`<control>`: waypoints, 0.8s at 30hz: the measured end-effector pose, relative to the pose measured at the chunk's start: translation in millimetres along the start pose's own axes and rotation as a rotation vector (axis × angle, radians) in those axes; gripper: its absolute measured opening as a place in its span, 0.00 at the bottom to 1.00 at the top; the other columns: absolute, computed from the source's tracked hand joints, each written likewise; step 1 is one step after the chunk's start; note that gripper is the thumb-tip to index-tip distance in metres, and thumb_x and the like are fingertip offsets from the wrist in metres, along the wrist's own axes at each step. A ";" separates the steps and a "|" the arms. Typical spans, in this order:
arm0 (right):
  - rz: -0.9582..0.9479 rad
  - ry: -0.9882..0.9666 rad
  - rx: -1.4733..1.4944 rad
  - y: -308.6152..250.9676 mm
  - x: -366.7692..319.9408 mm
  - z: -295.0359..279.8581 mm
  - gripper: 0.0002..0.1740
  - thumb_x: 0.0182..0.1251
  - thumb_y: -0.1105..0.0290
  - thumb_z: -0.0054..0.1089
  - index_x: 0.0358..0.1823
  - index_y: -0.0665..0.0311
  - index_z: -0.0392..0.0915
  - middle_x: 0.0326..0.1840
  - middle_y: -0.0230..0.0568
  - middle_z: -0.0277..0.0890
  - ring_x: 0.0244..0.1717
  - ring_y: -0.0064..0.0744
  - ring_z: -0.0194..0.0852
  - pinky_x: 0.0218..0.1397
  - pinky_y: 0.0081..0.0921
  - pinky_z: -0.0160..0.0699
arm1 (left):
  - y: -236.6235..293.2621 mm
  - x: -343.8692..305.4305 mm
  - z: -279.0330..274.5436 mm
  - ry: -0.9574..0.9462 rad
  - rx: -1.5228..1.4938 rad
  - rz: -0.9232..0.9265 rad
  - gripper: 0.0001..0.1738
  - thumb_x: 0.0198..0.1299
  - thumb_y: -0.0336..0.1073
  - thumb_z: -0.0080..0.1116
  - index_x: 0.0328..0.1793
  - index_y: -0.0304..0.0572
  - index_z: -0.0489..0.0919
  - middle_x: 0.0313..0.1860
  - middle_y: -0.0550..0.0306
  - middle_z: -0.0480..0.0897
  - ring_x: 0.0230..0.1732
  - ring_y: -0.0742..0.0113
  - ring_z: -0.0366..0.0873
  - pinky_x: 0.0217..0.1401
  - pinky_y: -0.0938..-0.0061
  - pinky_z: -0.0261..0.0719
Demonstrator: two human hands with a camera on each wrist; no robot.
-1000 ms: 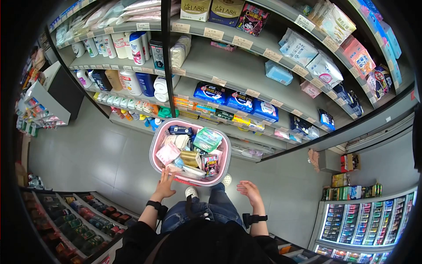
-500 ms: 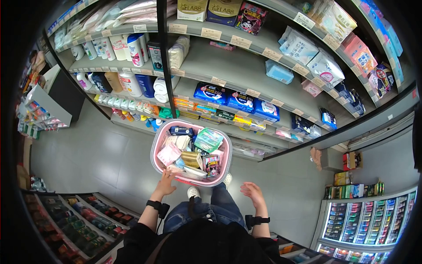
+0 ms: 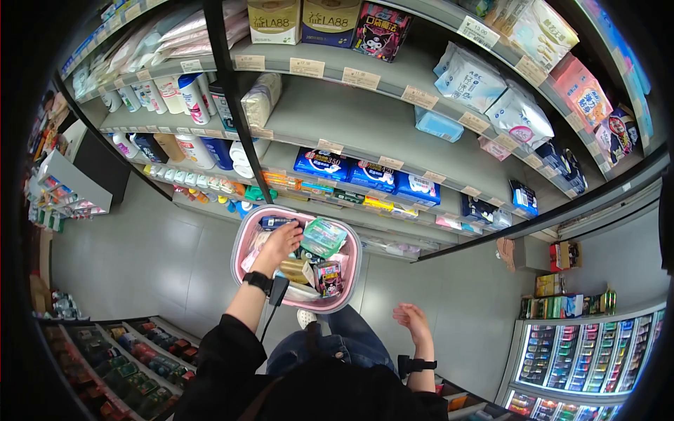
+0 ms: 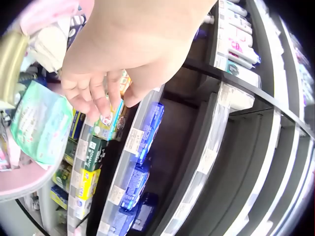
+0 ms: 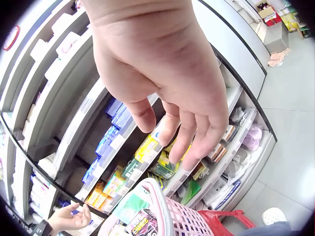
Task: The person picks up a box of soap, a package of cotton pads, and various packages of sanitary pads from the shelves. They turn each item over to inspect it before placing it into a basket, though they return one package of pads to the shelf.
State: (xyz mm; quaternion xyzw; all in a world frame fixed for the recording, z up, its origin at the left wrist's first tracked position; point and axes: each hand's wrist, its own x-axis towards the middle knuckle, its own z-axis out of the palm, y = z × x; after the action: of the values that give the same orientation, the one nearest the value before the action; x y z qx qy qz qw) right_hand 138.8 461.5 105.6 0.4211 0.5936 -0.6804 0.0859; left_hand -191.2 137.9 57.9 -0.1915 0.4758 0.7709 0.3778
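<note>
A pink shopping basket [image 3: 357, 270] with a pale rim stands in front of the person, full of packs. On top lie a green pack [image 3: 323, 237], a gold box [image 3: 296, 270], a black-and-pink cartoon box [image 3: 328, 278] and a dark blue pack [image 3: 274, 222]. The left hand [image 3: 281, 244] is over the basket, its fingers loosely bent and holding nothing. From the left wrist, that hand [image 4: 133, 49] overlaps the lower shelf, beside the green pack [image 4: 42, 123]. Right of the basket the right hand [image 3: 413, 321] hangs in the air with relaxed fingers and nothing in them.
Shelves rise behind the basket, split by a dark post [image 3: 235, 105]. They bear blue packs [image 3: 321, 163], white packs [image 3: 470, 78], boxes [image 3: 275, 21] and bottles [image 3: 193, 98]. A red plastic frame [image 5: 231, 219] shows by the basket. Drink racks [image 3: 119, 358] and a lit fridge [image 3: 576, 358] flank the person.
The left hand has moved from the basket's near rim forward over its contents. The view has shifted toward the shelves; the right hand stays empty at the side.
</note>
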 end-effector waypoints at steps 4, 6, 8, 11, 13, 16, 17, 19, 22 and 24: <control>0.015 0.003 0.017 -5.8 11.9 -13.9 0.13 0.74 0.64 0.48 0.52 0.62 0.76 0.45 0.41 0.82 0.44 0.32 0.82 0.48 0.25 0.76 | 16.2 68.2 14.0 0.022 -0.226 0.004 0.17 0.69 0.40 0.51 0.61 0.49 0.74 0.45 0.59 0.79 0.41 0.66 0.78 0.42 0.74 0.76; 0.026 0.008 0.014 -10.9 18.4 -22.8 0.13 0.74 0.64 0.48 0.52 0.62 0.76 0.45 0.40 0.82 0.44 0.32 0.82 0.47 0.25 0.76 | 28.2 92.6 23.5 0.111 -0.296 -0.016 0.16 0.69 0.41 0.52 0.61 0.50 0.74 0.39 0.61 0.78 0.38 0.67 0.77 0.34 0.76 0.74; 0.023 0.013 0.011 -15.5 23.6 -31.5 0.13 0.74 0.65 0.47 0.52 0.62 0.76 0.45 0.40 0.82 0.44 0.32 0.82 0.47 0.24 0.76 | 35.5 109.8 26.1 0.121 -0.284 0.003 0.16 0.69 0.41 0.53 0.60 0.51 0.74 0.38 0.62 0.77 0.37 0.68 0.76 0.33 0.77 0.74; 0.034 0.027 0.017 -25.0 30.6 -41.2 0.13 0.73 0.66 0.47 0.52 0.62 0.76 0.45 0.40 0.83 0.45 0.30 0.82 0.48 0.23 0.74 | 45.1 120.2 38.6 0.155 -0.302 0.025 0.12 0.67 0.43 0.57 0.54 0.52 0.76 0.35 0.64 0.76 0.34 0.71 0.75 0.32 0.77 0.73; 0.044 0.028 0.021 -27.9 37.0 -46.9 0.13 0.73 0.66 0.47 0.51 0.62 0.77 0.45 0.40 0.83 0.44 0.30 0.82 0.48 0.23 0.74 | 48.7 131.6 39.1 0.194 -0.369 0.034 0.11 0.65 0.43 0.60 0.49 0.53 0.77 0.34 0.66 0.76 0.32 0.72 0.74 0.34 0.77 0.73; 0.053 0.023 0.028 -33.6 47.2 -52.3 0.13 0.73 0.66 0.46 0.51 0.61 0.77 0.45 0.39 0.83 0.44 0.29 0.82 0.48 0.23 0.74 | 49.9 140.0 41.9 0.207 -0.388 0.069 0.10 0.64 0.44 0.62 0.47 0.53 0.77 0.34 0.67 0.76 0.32 0.72 0.74 0.35 0.77 0.73; 0.054 0.020 0.029 -35.5 50.1 -53.8 0.13 0.73 0.66 0.46 0.51 0.61 0.77 0.45 0.39 0.83 0.44 0.29 0.82 0.48 0.23 0.74 | 50.7 140.2 43.7 0.228 -0.398 0.064 0.10 0.65 0.44 0.61 0.46 0.53 0.76 0.34 0.67 0.76 0.32 0.72 0.74 0.35 0.77 0.72; 0.051 0.014 0.028 -41.1 56.5 -55.7 0.13 0.73 0.66 0.47 0.50 0.61 0.77 0.44 0.39 0.83 0.44 0.29 0.82 0.48 0.23 0.74 | 50.2 144.2 44.6 0.242 -0.423 0.064 0.09 0.65 0.44 0.61 0.45 0.52 0.76 0.33 0.67 0.77 0.32 0.72 0.74 0.35 0.78 0.73; 0.044 0.003 0.022 -47.3 65.9 -59.0 0.13 0.73 0.66 0.47 0.50 0.61 0.77 0.44 0.39 0.83 0.44 0.29 0.82 0.47 0.23 0.75 | 51.8 146.5 47.4 0.273 -0.462 0.061 0.08 0.66 0.43 0.59 0.43 0.51 0.76 0.32 0.67 0.77 0.32 0.72 0.74 0.35 0.78 0.73; 0.040 -0.006 0.014 -51.0 71.4 -61.2 0.13 0.73 0.66 0.47 0.51 0.61 0.77 0.44 0.39 0.83 0.44 0.29 0.82 0.47 0.22 0.75 | 53.0 149.2 48.5 0.291 -0.480 0.060 0.07 0.67 0.42 0.59 0.43 0.51 0.76 0.32 0.67 0.77 0.33 0.72 0.75 0.35 0.78 0.73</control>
State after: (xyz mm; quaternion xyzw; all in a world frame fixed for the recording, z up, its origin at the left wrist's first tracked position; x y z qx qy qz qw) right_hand 91.1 556.9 98.5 0.4315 0.5798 -0.6841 0.0984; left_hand -324.3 226.4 14.3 -0.3700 0.3344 0.8367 0.2262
